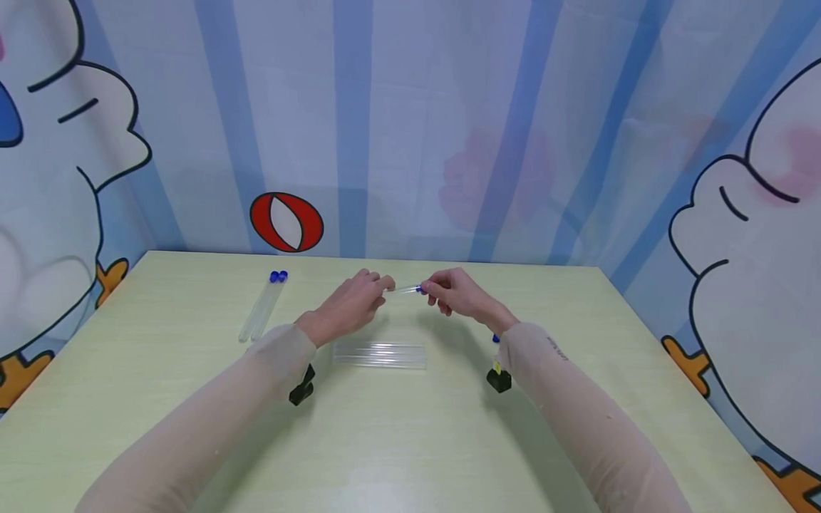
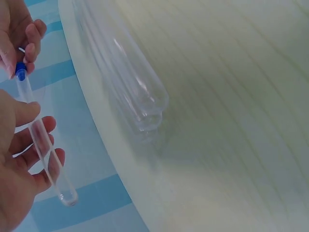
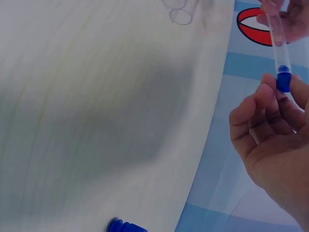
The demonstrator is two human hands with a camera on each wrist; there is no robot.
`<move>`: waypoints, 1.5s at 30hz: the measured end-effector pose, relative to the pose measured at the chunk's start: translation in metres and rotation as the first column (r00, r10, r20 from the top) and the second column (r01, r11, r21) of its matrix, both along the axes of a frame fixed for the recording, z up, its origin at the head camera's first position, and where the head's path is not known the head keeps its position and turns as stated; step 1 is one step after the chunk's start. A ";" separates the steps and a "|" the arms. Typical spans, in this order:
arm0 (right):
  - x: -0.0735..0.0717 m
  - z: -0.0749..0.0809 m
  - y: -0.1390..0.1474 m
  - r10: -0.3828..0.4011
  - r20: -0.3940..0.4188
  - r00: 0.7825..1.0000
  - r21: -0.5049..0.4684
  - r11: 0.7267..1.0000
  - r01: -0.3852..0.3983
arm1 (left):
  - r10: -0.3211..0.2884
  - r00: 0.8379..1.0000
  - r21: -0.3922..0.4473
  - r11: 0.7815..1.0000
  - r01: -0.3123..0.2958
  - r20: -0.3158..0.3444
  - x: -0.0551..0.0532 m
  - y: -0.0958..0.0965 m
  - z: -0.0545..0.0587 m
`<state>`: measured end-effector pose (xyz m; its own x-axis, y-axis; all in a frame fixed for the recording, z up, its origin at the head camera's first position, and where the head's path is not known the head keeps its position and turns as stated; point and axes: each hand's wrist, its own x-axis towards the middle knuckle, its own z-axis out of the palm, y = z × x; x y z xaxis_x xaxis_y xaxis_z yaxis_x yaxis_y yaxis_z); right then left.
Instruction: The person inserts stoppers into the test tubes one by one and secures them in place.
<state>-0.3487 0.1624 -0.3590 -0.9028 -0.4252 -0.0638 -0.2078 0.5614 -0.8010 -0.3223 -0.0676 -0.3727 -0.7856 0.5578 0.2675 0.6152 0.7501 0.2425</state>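
Above the table, my left hand [image 1: 349, 303] grips a clear test tube [image 2: 66, 191] between thumb and fingers; its rounded end sticks out past them in the left wrist view. My right hand [image 1: 463, 293] pinches the blue stopper [image 3: 284, 82] at the tube's mouth, with thumb and forefinger on either side. In the right wrist view the stopper's narrower part sits within the tube's end. Below both hands, several uncapped clear test tubes [image 1: 380, 355] lie side by side on the table [image 1: 398, 442].
Two test tubes with blue stoppers [image 1: 261, 308] lie at the table's left. A loose blue stopper [image 3: 126, 226] lies near my right wrist, mostly hidden by the sleeve in the head view. A striped curtain [image 1: 410, 128] hangs behind the table's far edge.
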 end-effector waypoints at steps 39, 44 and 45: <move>0.011 -0.005 -0.019 -0.107 0.090 0.990 -0.138 0.983 0.119 | 0.007 0.999 0.042 0.999 -0.005 -0.050 0.002 0.016 0.001; 0.011 -0.004 -0.019 -0.101 0.090 0.991 -0.118 0.987 0.111 | 0.004 1.000 0.054 0.999 -0.002 -0.030 0.001 0.015 0.000; 0.010 -0.003 -0.018 -0.095 0.086 0.992 -0.108 0.989 0.104 | 0.002 1.000 0.054 0.999 0.000 -0.028 0.001 0.015 0.000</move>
